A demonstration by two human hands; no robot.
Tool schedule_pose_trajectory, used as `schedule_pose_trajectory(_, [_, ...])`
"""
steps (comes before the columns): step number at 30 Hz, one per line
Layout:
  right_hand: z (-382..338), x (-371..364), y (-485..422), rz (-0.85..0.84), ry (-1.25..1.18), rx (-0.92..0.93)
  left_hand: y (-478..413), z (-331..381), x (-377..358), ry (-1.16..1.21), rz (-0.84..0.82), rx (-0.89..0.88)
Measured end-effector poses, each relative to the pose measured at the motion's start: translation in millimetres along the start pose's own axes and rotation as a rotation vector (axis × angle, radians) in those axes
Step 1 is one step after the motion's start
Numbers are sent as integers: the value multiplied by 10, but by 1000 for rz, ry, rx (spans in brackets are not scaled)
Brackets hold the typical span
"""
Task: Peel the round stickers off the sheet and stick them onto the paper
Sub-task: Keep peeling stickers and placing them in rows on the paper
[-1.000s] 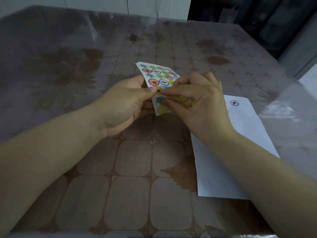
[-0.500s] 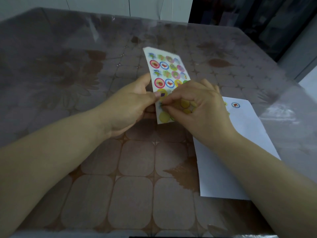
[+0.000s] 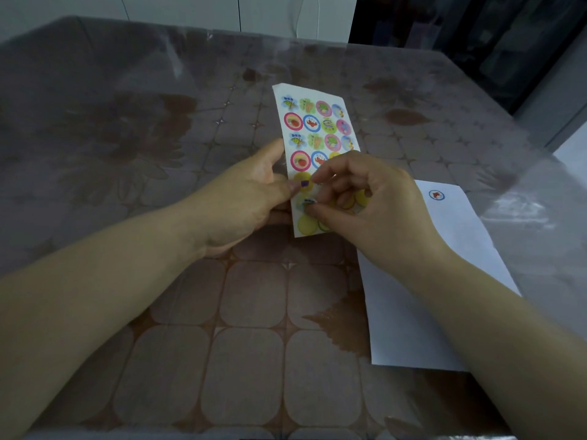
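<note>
Near edge: both forearms come in over the table (image 3: 247, 360), which has a brown tile-pattern cover under clear plastic.

Near right: white paper (image 3: 406, 328) lies flat on the table, its middle partly under the right forearm. One round blue-rimmed sticker (image 3: 436, 195) sits at the paper's far corner.

Mid: left hand (image 3: 244, 201) holds the sticker sheet (image 3: 313, 122) by its left edge, thumb pressed on the front and fingers curled behind. The sheet is off the table and tilted up toward the camera, just left of the paper's far end.

Right hand (image 3: 374, 211) is over the sheet's near half. Thumb and index tips are close together and pinch a small round sticker (image 3: 307, 203) at the sheet's near-left part; it looks partly lifted, and I cannot tell if it is fully off. The other fingers are curled in.

Near rows of the sheet show plain yellow circles. Far rows hold coloured printed rounds, four across.

Far: table edge, then a white wall on the left and a dark area on the right.
</note>
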State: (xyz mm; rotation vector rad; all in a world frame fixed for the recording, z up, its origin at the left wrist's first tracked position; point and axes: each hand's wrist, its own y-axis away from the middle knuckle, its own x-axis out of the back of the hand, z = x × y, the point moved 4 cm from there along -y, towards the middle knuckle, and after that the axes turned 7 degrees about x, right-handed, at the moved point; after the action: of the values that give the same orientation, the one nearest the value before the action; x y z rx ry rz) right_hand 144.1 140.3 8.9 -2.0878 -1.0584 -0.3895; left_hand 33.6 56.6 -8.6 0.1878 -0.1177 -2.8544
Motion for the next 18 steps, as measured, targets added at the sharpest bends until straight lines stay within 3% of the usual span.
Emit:
schedule_pose_trajectory(14, [-10, 49, 1, -20, 29, -55, -3, -32, 15, -90, -63, -22])
schedule_pose_trajectory(18, [-21, 89, -7, 16, -87, -115, -6, -27, 23, -125, -52, -20])
